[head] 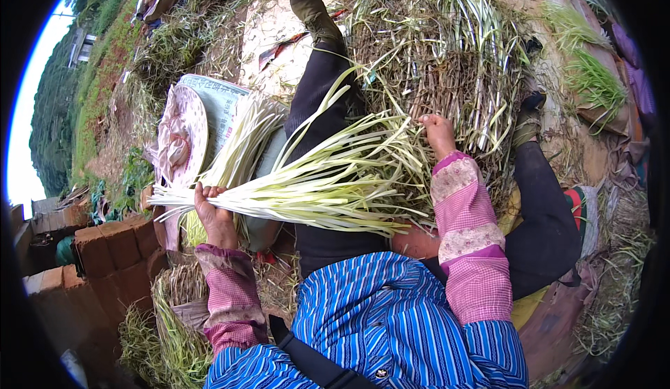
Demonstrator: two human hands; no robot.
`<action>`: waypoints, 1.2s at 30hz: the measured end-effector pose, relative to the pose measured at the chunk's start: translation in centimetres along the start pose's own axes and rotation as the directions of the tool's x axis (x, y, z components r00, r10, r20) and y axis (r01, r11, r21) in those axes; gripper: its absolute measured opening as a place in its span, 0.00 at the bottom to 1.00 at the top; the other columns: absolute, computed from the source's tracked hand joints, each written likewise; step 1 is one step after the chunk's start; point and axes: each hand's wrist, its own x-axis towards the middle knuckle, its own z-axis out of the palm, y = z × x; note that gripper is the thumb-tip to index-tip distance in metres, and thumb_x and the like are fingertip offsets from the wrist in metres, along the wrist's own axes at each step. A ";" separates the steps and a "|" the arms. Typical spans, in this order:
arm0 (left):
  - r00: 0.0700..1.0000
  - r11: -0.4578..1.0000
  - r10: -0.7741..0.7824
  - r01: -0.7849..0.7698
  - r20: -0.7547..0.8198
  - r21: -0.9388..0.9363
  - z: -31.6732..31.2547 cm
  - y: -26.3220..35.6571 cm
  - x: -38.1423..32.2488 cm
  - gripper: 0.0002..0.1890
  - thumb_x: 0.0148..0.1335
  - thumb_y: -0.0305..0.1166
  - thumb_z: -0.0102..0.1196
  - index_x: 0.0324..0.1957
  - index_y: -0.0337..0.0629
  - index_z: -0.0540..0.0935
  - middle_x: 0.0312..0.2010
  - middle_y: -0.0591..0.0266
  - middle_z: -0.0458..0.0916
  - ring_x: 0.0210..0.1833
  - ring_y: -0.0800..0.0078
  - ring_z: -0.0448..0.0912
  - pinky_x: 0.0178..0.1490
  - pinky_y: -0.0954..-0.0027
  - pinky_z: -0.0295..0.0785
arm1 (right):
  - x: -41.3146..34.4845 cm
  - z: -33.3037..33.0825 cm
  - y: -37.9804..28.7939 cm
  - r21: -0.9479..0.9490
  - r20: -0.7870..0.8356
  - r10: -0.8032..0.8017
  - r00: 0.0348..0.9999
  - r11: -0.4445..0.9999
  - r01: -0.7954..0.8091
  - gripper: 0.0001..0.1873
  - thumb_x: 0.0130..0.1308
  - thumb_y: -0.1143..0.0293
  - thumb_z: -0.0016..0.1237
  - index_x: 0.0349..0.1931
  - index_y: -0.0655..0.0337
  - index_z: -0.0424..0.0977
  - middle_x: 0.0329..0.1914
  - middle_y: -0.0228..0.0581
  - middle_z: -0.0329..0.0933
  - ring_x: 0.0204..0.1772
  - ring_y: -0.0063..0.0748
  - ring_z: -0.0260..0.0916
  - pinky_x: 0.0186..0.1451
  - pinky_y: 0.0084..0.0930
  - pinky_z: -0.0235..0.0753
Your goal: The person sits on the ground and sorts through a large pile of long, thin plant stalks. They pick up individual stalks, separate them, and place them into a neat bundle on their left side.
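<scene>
My left hand [212, 213] is closed around the white stem end of a bunch of blanched chives [314, 190]. The long pale yellow-green leaves fan out to the right across my thigh. Beside the leaf tips, my right hand [439, 133] has its fingers curled together; whether a thin leaf is pinched in them is too small to tell. A second bundle of pale chives [246, 132] lies behind my left hand, partly hidden by the held bunch. It rests on a printed light-green sack [213, 93].
Dry leaf and stem litter [434, 59] is heaped between my legs. A light sun hat [180, 132] lies at left, above stacked red bricks [112, 242]. More bundles [180, 310] stand by my left elbow. Green-tipped chives [596, 80] lie on sacking at far right.
</scene>
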 end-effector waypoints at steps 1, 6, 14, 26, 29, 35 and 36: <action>1.000 1.000 -0.011 0.011 -0.010 0.023 0.0 0.2 0.0 0.16 0.60 0.36 0.47 0.17 0.49 0.62 0.11 0.75 0.57 0.15 0.82 0.58 0.27 0.75 0.63 | 0.2 -2.0 0.3 -0.180 -0.017 -0.062 0.998 0.982 0.058 0.11 0.63 0.63 0.42 0.35 0.58 0.77 0.19 0.33 0.72 0.17 0.20 0.60 0.27 0.23 0.69; 0.999 1.000 -0.008 0.009 -0.045 0.028 -0.3 0.1 0.4 0.16 0.61 0.34 0.46 0.17 0.48 0.62 0.11 0.75 0.56 0.15 0.82 0.57 0.27 0.76 0.63 | -3.6 -3.6 -2.6 -0.068 0.031 -0.677 0.735 0.732 0.678 0.11 0.60 0.72 0.45 0.43 0.56 0.73 0.35 0.38 0.77 0.25 0.25 0.72 0.27 0.24 0.74; 1.000 0.999 -0.015 0.014 0.008 0.040 -0.6 0.1 0.7 0.16 0.60 0.36 0.47 0.17 0.49 0.61 0.11 0.75 0.56 0.15 0.82 0.57 0.26 0.75 0.62 | -8.4 1.8 -8.1 -0.325 0.475 -0.808 0.347 0.206 0.923 0.14 0.57 0.72 0.40 0.45 0.53 0.72 0.25 0.40 0.74 0.27 0.40 0.73 0.29 0.33 0.73; 0.999 0.991 -0.027 0.033 -0.046 0.131 -2.7 0.5 0.9 0.18 0.62 0.36 0.45 0.16 0.48 0.60 0.10 0.73 0.55 0.15 0.78 0.56 0.30 0.73 0.61 | -4.9 4.4 -4.8 -0.194 0.198 -0.526 0.827 0.806 0.559 0.12 0.61 0.66 0.39 0.22 0.62 0.68 0.16 0.37 0.68 0.21 0.33 0.68 0.26 0.31 0.71; 0.981 0.994 0.017 0.004 -0.193 0.105 -6.5 1.4 1.1 0.18 0.62 0.35 0.41 0.15 0.49 0.58 0.10 0.73 0.55 0.15 0.79 0.57 0.29 0.72 0.62 | -2.8 -0.2 -3.0 -0.227 0.085 -0.429 0.899 0.871 0.436 0.17 0.62 0.61 0.41 0.18 0.61 0.70 0.14 0.35 0.65 0.18 0.27 0.61 0.25 0.26 0.67; 0.929 0.995 -0.053 0.081 -0.365 0.062 -12.6 0.2 1.3 0.18 0.63 0.37 0.41 0.16 0.48 0.61 0.10 0.71 0.58 0.15 0.76 0.60 0.26 0.72 0.63 | -8.4 -8.0 0.5 -0.238 0.061 -0.692 0.719 0.690 0.684 0.10 0.57 0.63 0.49 0.31 0.59 0.77 0.24 0.37 0.76 0.28 0.29 0.73 0.33 0.26 0.72; 0.938 0.994 -0.044 0.075 -0.343 0.078 -12.8 -0.2 1.2 0.18 0.63 0.37 0.41 0.16 0.48 0.61 0.10 0.71 0.58 0.15 0.76 0.60 0.26 0.72 0.63 | -10.4 -8.0 0.8 -0.127 0.129 -0.623 0.772 0.761 0.636 0.09 0.56 0.64 0.50 0.31 0.59 0.77 0.25 0.37 0.76 0.27 0.28 0.74 0.32 0.25 0.72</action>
